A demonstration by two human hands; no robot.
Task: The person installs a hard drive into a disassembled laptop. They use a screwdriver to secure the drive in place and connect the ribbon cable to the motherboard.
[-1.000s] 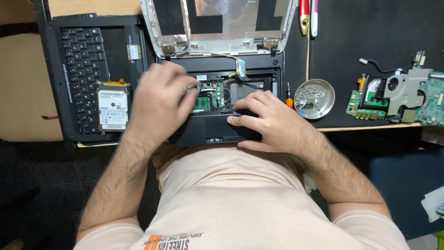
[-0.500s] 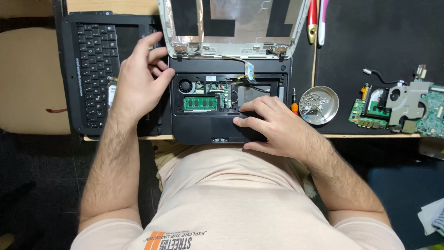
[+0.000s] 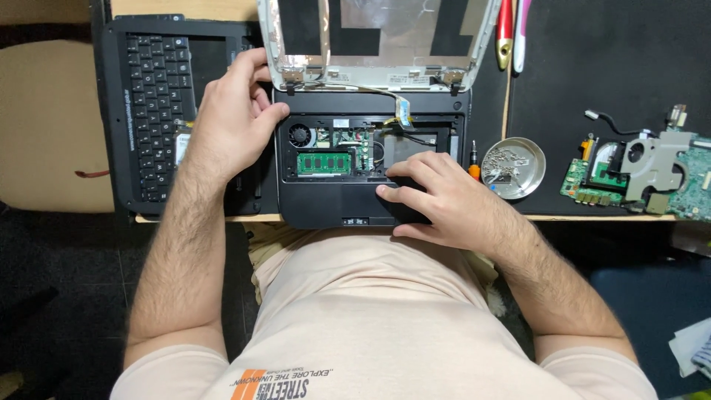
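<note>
An opened black laptop base [image 3: 326, 204] lies at the desk's front edge, showing a green memory module [image 3: 324, 161] and a small fan [image 3: 300, 135]. Its silver-lined lid [image 3: 378, 44] stands open behind. My left hand [image 3: 229, 122] rests at the base's left edge, with the thumb on the top-left corner and the fingers up by the left hinge. It holds nothing. My right hand [image 3: 444, 196] lies flat on the palm rest, fingers spread, with the fingertips at the edge of the open bay.
A detached black keyboard panel [image 3: 152, 111] lies at the left, with a hard drive [image 3: 181, 144] partly under my left wrist. A small screwdriver [image 3: 474, 157] and a metal dish of screws [image 3: 512, 169] sit right of the laptop. A green circuit board [image 3: 644, 174] lies far right. Red and pink tools [image 3: 511, 33] lie at the back.
My left hand has moved off the laptop's open internals to its left edge and hinge, uncovering the memory module. My right hand has stayed on the palm rest.
</note>
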